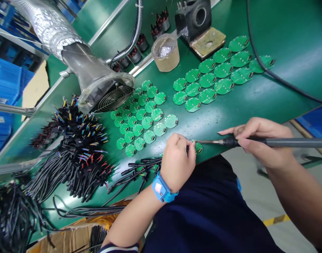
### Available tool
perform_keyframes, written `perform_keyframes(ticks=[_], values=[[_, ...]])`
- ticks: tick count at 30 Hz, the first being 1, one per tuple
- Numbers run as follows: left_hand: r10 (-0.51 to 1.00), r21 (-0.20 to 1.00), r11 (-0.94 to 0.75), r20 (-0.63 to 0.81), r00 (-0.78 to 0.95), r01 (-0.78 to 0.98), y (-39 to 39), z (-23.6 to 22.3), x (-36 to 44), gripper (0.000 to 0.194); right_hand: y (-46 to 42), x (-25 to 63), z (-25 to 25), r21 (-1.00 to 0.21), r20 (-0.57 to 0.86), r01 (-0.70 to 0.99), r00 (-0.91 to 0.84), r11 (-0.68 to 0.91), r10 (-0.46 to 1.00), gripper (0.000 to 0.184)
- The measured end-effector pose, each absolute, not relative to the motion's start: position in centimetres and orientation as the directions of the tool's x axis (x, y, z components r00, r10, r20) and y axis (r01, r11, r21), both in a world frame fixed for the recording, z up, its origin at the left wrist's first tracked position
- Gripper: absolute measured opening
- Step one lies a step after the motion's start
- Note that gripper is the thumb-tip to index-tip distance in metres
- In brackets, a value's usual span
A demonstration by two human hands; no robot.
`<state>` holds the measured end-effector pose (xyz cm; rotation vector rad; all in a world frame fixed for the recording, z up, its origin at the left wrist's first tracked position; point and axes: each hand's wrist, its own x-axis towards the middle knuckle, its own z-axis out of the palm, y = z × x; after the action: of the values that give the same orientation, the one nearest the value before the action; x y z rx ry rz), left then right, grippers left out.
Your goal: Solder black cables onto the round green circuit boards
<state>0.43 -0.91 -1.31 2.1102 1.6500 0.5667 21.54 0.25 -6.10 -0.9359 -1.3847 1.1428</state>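
**Hand soldering at the bench edge, head view.** My left hand (pixel 178 162) was closed in a pinch on a small green circuit board (pixel 198 148), which sat at the edge of the green bench mat (pixel 282 35), partly hidden by my fingers. My right hand (pixel 261 142) was closed around the grip of a soldering iron (pixel 276 142), held like a pen, its tip at the board just beside my left fingertips. I could not tell whether the tip touched a joint. Black wire leads (pixel 139 168) lay just beside my left wrist, which wore a blue wrist strap (pixel 161 188). Rows of green boards (pixel 150 121) lay beyond, near a fume extractor (pixel 113 98). **Risks:** the tip's closeness could have burned my fingertips; a shift in my pinch could have spoiled a joint; prolonged heat could have lifted a pad; a slip toward the leads could have melted their insulation.
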Motion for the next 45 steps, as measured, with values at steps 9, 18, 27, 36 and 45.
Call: perform_keyframes(ticks=[9,18,27,36,45], values=[[0.972,0.540,-0.226,0.067,0.226,0.811,-0.9,-1.4,0.5,0.012,0.5,21.6,-5.2,-0.964,0.215,-0.178,-0.081,0.198,0.973,0.007],[0.950,0.483,-0.310,0.141,0.277,0.819,-1.3,-1.8,0.3,0.012,0.5,21.8,-5.3,-0.964,0.210,-0.188,-0.095,0.190,0.973,0.006],[0.890,0.400,-0.453,0.158,0.427,0.796,-1.7,-2.5,-0.3,0.013,0.5,21.5,-5.3,-0.968,0.223,-0.154,-0.146,0.200,0.964,0.007],[0.926,0.410,-0.374,0.108,0.363,0.832,-1.7,-1.9,0.5,0.016,0.3,21.6,-5.6,-0.957,0.272,-0.146,-0.144,0.251,0.952,0.008],[0.927,0.387,-0.366,0.065,0.370,0.846,-1.6,-1.3,0.8,0.019,0.4,21.6,-5.1,-0.952,0.220,-0.230,-0.067,0.199,0.973,0.006]])
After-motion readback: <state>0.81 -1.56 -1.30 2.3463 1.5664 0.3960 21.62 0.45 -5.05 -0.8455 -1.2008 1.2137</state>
